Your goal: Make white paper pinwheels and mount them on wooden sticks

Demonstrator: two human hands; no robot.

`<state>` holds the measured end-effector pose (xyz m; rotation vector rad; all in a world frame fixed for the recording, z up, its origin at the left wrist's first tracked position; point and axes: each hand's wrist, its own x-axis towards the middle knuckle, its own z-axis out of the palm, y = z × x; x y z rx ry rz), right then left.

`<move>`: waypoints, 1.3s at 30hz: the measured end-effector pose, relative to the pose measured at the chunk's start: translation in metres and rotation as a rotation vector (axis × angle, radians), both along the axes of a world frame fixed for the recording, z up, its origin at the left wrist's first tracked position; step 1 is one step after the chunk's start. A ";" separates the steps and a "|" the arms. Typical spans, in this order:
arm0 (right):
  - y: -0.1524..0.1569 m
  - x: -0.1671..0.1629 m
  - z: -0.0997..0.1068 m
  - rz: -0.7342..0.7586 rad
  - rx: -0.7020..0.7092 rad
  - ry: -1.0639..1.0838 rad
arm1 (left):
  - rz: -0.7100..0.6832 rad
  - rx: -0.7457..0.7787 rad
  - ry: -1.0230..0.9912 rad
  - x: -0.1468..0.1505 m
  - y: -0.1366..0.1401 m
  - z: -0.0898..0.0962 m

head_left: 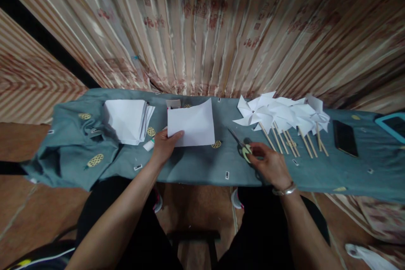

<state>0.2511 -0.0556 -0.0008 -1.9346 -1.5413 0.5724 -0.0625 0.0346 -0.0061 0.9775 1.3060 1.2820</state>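
Observation:
My left hand (pixel 166 143) grips a white sheet of paper (pixel 193 125) by its lower left corner, with the thumb on top. The sheet is held over the cloth, slightly curled at its upper right corner. To the right, my right hand (pixel 267 161) has its fingers closed at the light green handles of a pair of scissors (pixel 243 145). The blades point up and left, toward the sheet. A stack of white paper (pixel 125 120) lies left of my left hand. Beyond my right hand lie several white paper pinwheels (pixel 275 112) on wooden sticks, overlapping one another.
A grey-green cloth (pixel 196 168) with pineapple prints covers the narrow table. A white tube (pixel 148 145) lies partly behind my left hand. A small box (pixel 173 103) shows behind the sheet. At the right are a dark phone (pixel 345 137) and a blue-edged device (pixel 392 126). A curtain (pixel 202 29) hangs behind.

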 end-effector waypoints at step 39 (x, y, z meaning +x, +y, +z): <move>-0.004 -0.058 0.018 0.550 -0.416 0.814 | -0.122 0.079 0.142 -0.002 0.001 0.002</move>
